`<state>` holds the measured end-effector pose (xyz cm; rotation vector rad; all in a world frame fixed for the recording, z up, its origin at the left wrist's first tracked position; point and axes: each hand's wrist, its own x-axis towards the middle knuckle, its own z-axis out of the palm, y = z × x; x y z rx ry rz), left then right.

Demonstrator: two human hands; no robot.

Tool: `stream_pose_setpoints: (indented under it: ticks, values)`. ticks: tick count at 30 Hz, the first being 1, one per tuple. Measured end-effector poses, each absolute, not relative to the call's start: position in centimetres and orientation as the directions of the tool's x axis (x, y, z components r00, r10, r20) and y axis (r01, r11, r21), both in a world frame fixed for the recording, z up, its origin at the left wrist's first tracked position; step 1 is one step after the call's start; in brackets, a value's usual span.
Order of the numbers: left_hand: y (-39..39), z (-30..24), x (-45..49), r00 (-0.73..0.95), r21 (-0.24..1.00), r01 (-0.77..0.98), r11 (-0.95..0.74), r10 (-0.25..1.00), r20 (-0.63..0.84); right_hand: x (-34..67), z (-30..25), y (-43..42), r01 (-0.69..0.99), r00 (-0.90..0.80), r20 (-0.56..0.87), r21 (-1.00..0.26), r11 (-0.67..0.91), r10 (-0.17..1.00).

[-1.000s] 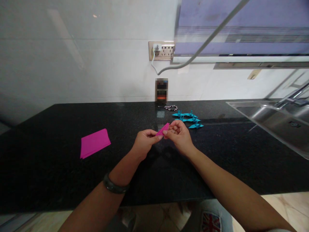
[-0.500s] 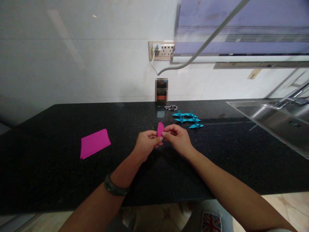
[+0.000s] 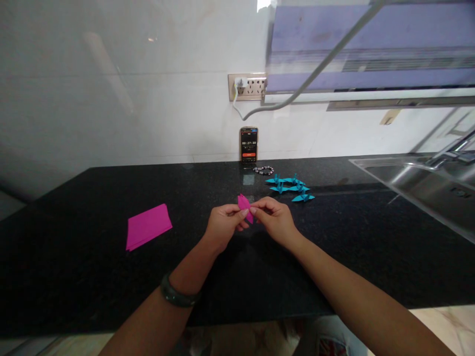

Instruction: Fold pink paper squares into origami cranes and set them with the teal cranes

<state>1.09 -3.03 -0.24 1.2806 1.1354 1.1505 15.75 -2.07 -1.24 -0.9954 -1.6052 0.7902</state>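
A small folded piece of pink paper (image 3: 244, 204) is held above the black counter (image 3: 92, 277) between both hands. My left hand (image 3: 222, 225) pinches its lower left side with thumb and fingers closed. My right hand (image 3: 274, 218) pinches the right side, fingers curled. The folded point sticks up and leans slightly left. A dark bangle sits on my left wrist (image 3: 178, 294).
A stack of pink paper sheets (image 3: 147, 226) lies on the counter to the left. Several blue paper cranes (image 3: 291, 187) and a bead bracelet (image 3: 263, 170) lie behind my hands. A phone (image 3: 248, 144) showing a timer leans against the wall. A steel sink (image 3: 423, 185) is at the right.
The pink piece turned from lying tilted right to standing up, then leaning left, between my fingers. The camera tipped down slightly, so everything sits lower in view.
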Motion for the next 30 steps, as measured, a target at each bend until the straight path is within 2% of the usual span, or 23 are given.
stream_pose_setpoints:
  ticks: [5, 9, 16, 23, 30]
  values:
    - [-2.9, -0.5, 1.1, 0.076, 0.999, -0.039, -0.032, 0.997, 0.035, 15.6, -1.3, -2.2, 0.221, -0.137, 0.423, -0.868, 0.444, 0.896]
    - [-2.9, -0.6, 1.1, 0.053, 0.999, -0.041, -0.035, 0.998, 0.037, 15.3, -1.6, -2.3, 0.121, -0.106, 0.364, -0.919, 0.375, 0.925]
    - [-3.1, -0.4, 1.5, 0.080, 0.998, 0.041, -0.048, 0.996, 0.044, 15.3, -1.2, -2.4, 0.105, -0.118, 0.355, -0.924, 0.367, 0.927]
    - [-3.2, -0.5, 1.3, 0.147, 0.995, -0.089, -0.054, 0.987, 0.067, 15.6, -1.0, -1.9, -0.093, -0.232, 0.173, -0.984, 0.155, 0.957]
    - [-3.3, -0.2, 1.3, 0.149, 0.990, -0.115, -0.083, 0.984, 0.100, 16.4, -0.8, -1.4, -0.127, -0.355, 0.181, -0.981, 0.144, 0.917]
